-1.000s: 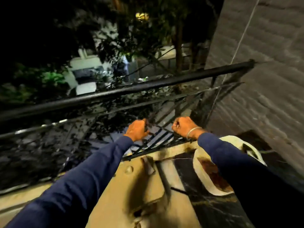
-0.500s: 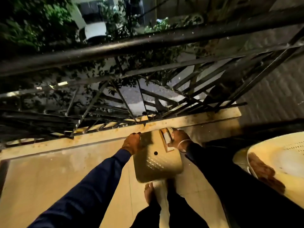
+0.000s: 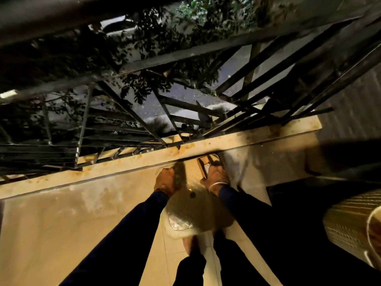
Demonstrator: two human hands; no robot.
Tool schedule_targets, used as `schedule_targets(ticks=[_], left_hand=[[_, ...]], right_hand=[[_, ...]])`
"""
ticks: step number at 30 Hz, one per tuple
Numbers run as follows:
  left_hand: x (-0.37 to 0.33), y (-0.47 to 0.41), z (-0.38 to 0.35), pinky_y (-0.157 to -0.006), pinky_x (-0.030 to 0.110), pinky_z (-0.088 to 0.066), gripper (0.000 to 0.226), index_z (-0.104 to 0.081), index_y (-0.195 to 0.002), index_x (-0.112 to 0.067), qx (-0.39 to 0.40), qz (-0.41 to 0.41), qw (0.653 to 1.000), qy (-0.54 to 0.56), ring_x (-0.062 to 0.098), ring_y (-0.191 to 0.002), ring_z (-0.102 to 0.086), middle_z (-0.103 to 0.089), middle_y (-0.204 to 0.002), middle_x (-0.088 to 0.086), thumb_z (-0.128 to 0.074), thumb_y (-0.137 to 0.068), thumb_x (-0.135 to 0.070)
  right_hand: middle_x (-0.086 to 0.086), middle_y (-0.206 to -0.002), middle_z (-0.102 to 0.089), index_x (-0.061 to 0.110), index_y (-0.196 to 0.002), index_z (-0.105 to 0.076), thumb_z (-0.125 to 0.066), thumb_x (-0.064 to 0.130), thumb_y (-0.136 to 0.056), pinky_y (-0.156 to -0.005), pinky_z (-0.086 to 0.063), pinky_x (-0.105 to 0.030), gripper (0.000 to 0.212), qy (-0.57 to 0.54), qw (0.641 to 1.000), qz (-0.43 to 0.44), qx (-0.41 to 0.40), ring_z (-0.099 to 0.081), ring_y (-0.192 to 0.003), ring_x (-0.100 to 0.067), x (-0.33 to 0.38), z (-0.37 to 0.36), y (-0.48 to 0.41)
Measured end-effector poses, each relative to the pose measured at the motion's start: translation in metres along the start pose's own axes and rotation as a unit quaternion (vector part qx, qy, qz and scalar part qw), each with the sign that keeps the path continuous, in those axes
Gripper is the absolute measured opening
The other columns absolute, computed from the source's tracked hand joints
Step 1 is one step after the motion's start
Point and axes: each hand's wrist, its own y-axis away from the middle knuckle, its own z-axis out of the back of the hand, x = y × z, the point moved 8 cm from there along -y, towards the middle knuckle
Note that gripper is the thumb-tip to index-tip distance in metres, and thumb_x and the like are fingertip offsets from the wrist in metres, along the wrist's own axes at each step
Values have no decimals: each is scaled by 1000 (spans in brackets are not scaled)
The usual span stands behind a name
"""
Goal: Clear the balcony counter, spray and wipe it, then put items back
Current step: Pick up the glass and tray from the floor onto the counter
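A cream plastic stool point(image 3: 191, 205) with a hole in its seat is low over the balcony floor, close to the raised kerb point(image 3: 127, 168) under the railing. My left hand point(image 3: 166, 180) grips its far left edge. My right hand point(image 3: 216, 177), with a bangle at the wrist, grips the far right edge beside a stool leg. Both arms in dark blue sleeves reach straight down. The near edge of the stool sits above my bare foot point(image 3: 188, 243).
A black metal railing point(image 3: 185, 52) with slanted bars runs across the top, with tree leaves and the street below. A cream perforated plastic basket point(image 3: 350, 226) lies at the right edge. Pale floor tiles point(image 3: 61, 223) spread to the left. A grey wall point(image 3: 354, 104) stands at right.
The stool has gone from counter height beside the railing down to the floor by the kerb, held by both hands throughout. My view has tilted steeply downward.
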Motion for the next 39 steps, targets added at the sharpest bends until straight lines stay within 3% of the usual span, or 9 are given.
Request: schedule_targets(ticks=[3,12,14,17,19,25,31,35,39], left_hand=[[2,8,-2,-67,30,-45,39,-72,-100,-9,6,15,1000,20,24,-85,-67,-72,-97,5,-85,-70,-29],[-45,88,85,-76,30,-50,55,-67,-102,-10,-90,-47,994,46,29,-92,-67,-70,-99,11,-89,-58,-34],[-70,112,116,-80,33,-54,63,-68,-103,-12,-102,-89,989,52,28,-94,-67,-70,-98,11,-89,-52,-42],[-110,131,158,-66,26,-52,57,-69,-94,-23,-141,-157,975,72,20,-80,-69,-71,-83,1,-81,-47,-53],[-166,187,202,-63,26,-49,52,-70,-90,-14,-168,-232,955,81,18,-71,-65,-68,-76,2,-85,-52,-46],[-318,318,267,-88,37,-53,54,-74,-103,-6,-211,-396,888,102,27,-92,-72,-76,-95,16,-95,-56,-24],[-487,466,204,-76,26,-50,45,-75,-91,-15,-159,-557,813,63,17,-83,-71,-76,-82,6,-92,-52,-31],[-575,539,127,-79,22,-48,34,-75,-86,-18,-105,-626,773,18,14,-82,-69,-73,-78,-2,-89,-57,-30],[-651,586,44,-88,26,-49,57,-73,-100,-17,-57,-665,744,-24,19,-96,-65,-73,-94,2,-89,-52,-44]], right_hand=[[-12,-136,-47,16,-131,-47,-66,43,-84,-105,-36,-35,57,-19,1000,0,-3,-45,-126,-29,-3,6,9],[-11,-114,-64,22,-121,-57,-71,42,-71,-90,-50,-34,56,-93,987,9,-130,-60,-111,-32,-6,131,109],[-10,-110,-67,22,-117,-60,-71,46,-70,-84,-52,-34,54,-92,981,-2,-171,-64,-106,-31,-12,170,151],[-12,-111,-69,15,-110,-64,-67,45,-79,-82,-52,-36,44,-105,964,-11,-244,-64,-103,-33,-20,231,234],[-15,-114,-67,14,-114,-62,-61,44,-87,-85,-51,-37,40,-129,942,-17,-309,-63,-105,-36,-36,272,303],[-16,-116,-65,9,-118,-58,-67,58,-76,-85,-51,-40,65,-112,891,-64,-436,-62,-108,-37,-111,355,459],[-15,-115,-68,11,-112,-65,-70,58,-74,-82,-52,-39,61,-94,845,-192,-490,-62,-107,-35,-264,362,602],[-15,-116,-66,9,-113,-63,-72,60,-71,-82,-51,-39,67,-125,823,-266,-486,-62,-107,-35,-369,334,660],[-14,-114,-67,11,-111,-63,-73,62,-68,-80,-51,-38,68,-142,807,-334,-466,-63,-104,-33,-468,293,707]])
